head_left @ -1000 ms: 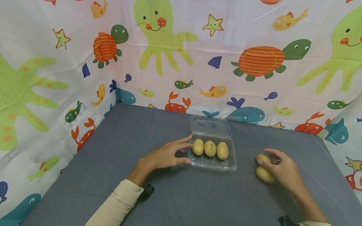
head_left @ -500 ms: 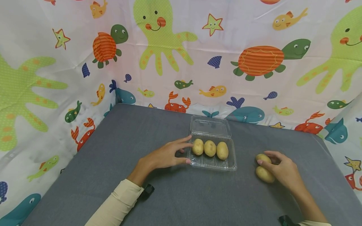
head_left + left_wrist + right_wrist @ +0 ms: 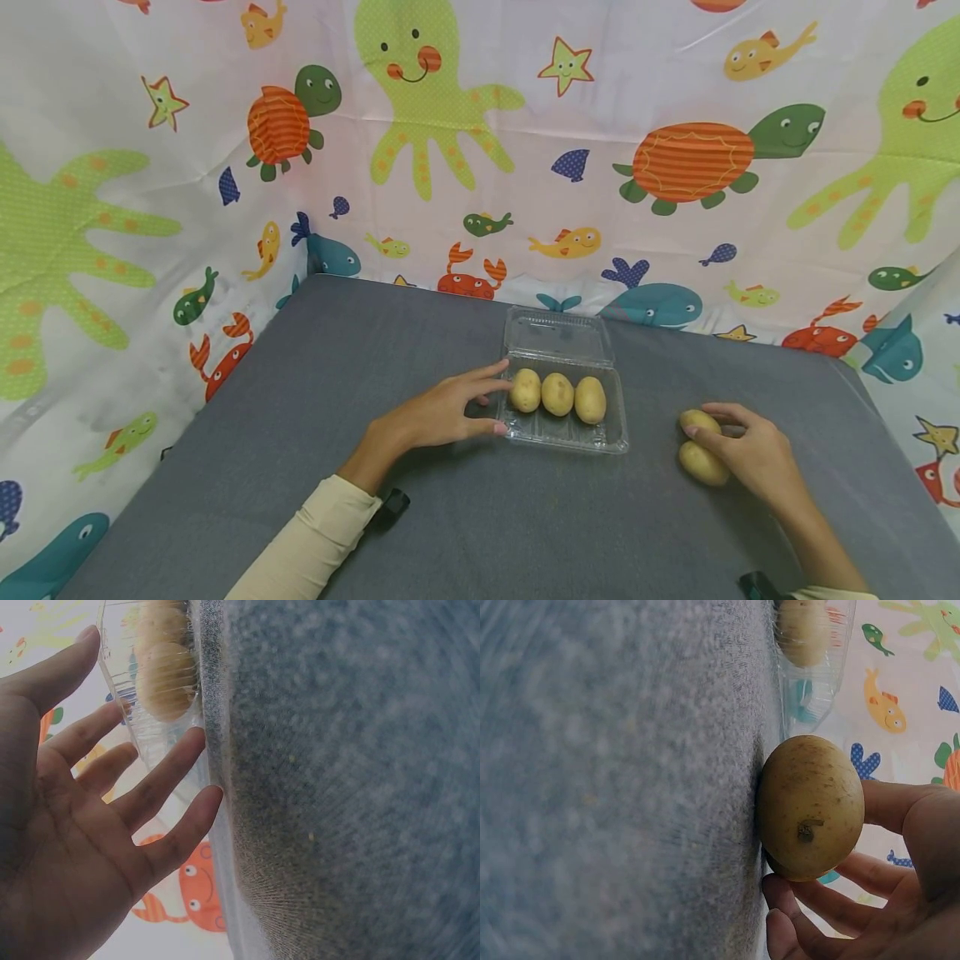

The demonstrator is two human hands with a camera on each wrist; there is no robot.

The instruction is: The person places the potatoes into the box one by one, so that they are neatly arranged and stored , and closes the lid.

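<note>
A clear plastic clamshell container (image 3: 538,432) lies with its lid folded back and holds three potatoes (image 3: 557,394) in a row. My left hand (image 3: 442,408) has its thumb and fingers spread at the container's left edge; the left wrist view shows the palm (image 3: 75,847) bare. To the right, my right hand (image 3: 750,450) grips the farther of two loose potatoes, the far potato (image 3: 697,419), between thumb and fingers. The near potato (image 3: 703,464) lies just in front of it. In the right wrist view that near potato (image 3: 810,810) hides most of the gripped one.
A grey cloth (image 3: 570,525) covers the table. Behind and at the sides hangs a white curtain (image 3: 517,183) printed with sea animals, close behind the container's open lid (image 3: 557,335). Each wrist wears a dark camera strap (image 3: 390,508).
The right hand's fingers have come down slightly around the far potato. The left hand, the container and the potatoes have stayed in place.
</note>
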